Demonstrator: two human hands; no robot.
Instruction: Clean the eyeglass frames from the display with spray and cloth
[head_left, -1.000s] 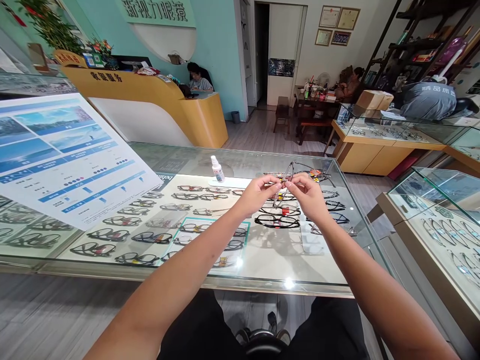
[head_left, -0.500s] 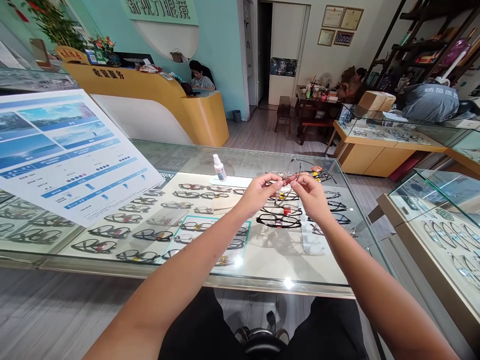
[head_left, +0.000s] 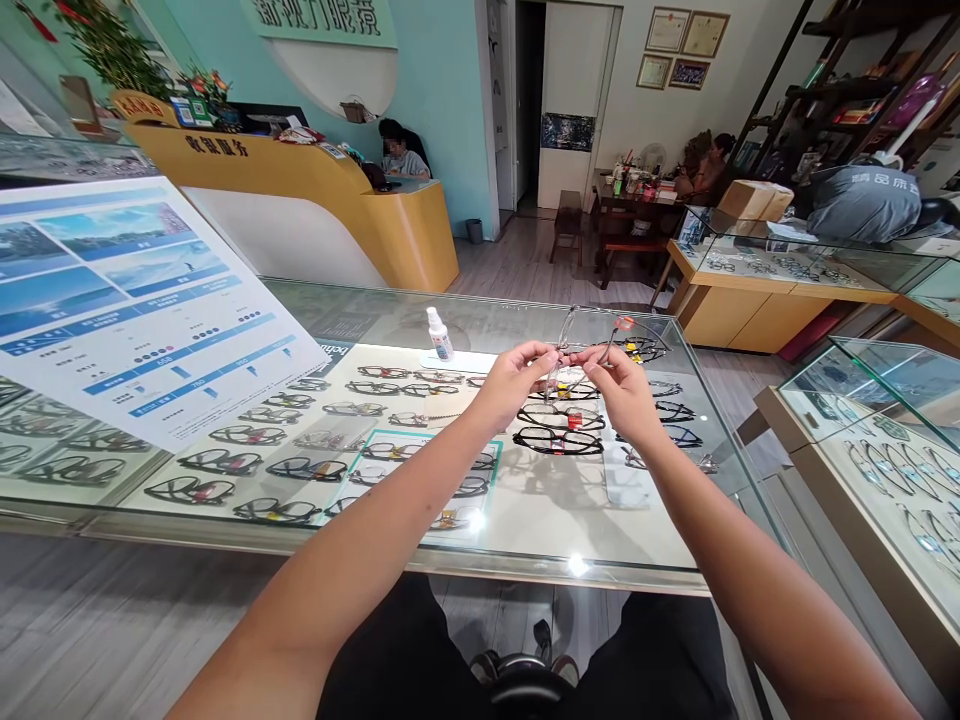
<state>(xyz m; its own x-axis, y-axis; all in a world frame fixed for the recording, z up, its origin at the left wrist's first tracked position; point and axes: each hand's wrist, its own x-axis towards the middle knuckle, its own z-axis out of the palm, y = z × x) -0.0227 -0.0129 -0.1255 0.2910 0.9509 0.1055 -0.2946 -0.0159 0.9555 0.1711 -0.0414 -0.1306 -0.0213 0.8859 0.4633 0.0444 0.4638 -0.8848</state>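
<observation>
Over the far right part of the glass display case (head_left: 540, 540), my left hand (head_left: 520, 378) and my right hand (head_left: 619, 380) hold one pair of eyeglasses (head_left: 568, 325) between them. The fingers of both hands are closed on the frame near its middle, so part of it is hidden. A thin temple stands up above the hands, and a small orange tag (head_left: 624, 323) shows at the right. Nearer to me, black-framed eyeglasses (head_left: 559, 441) lie below the hands, beside other frames with red and yellow tags.
A white spray bottle (head_left: 439, 335) stands left of my hands. A printed sheet (head_left: 150, 310) rises at the left. Several rows of eyeglasses fill the case. A person (head_left: 405, 155) sits behind the yellow counter (head_left: 405, 230); another case (head_left: 885, 490) stands at the right.
The eyeglasses have turned in my hands: the temples now stand farther apart, and an orange tag shows up at the right. Both hands stay in nearly the same place.
</observation>
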